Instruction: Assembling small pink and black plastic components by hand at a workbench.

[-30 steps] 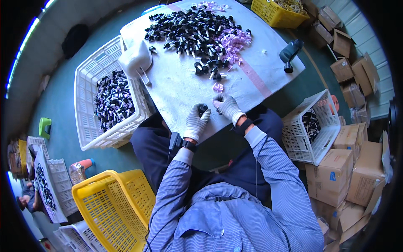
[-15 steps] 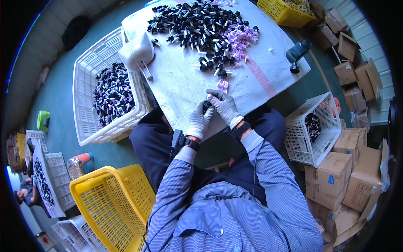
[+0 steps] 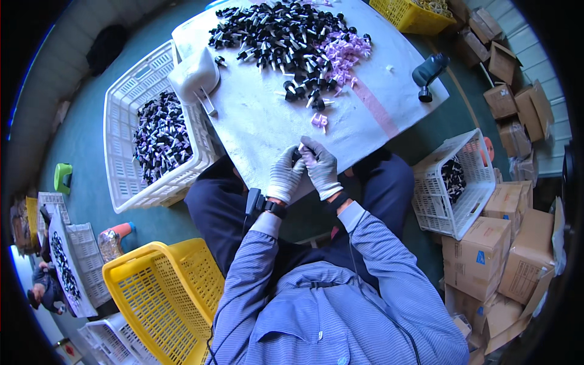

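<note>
At the near edge of the white table (image 3: 261,131), both gloved hands meet. My left hand (image 3: 285,174) is closed around a small black knobbed part (image 3: 296,156), mostly hidden by the fingers. My right hand (image 3: 320,168) pinches right beside it, on a small pale pink piece (image 3: 300,146) whose tip shows above the black part. Just beyond the fingers lie a few loose pink plastic pieces (image 3: 319,121). Farther back spreads a large heap of black parts with pale stems (image 3: 274,36), with a pile of pink pieces (image 3: 344,55) against its right side.
A white scoop (image 3: 196,74) rests at the table's left edge, a dark green tool (image 3: 429,70) at its right. A white crate (image 3: 115,158) of black and pink parts stands left, another white crate (image 3: 433,204) right. A yellow basket (image 3: 131,274) and cardboard boxes (image 3: 480,255) flank me.
My two hands have drawn closer together, the right one shifting a little left and turning more upright. The black part stays in the left. A person in the far left background has moved.
</note>
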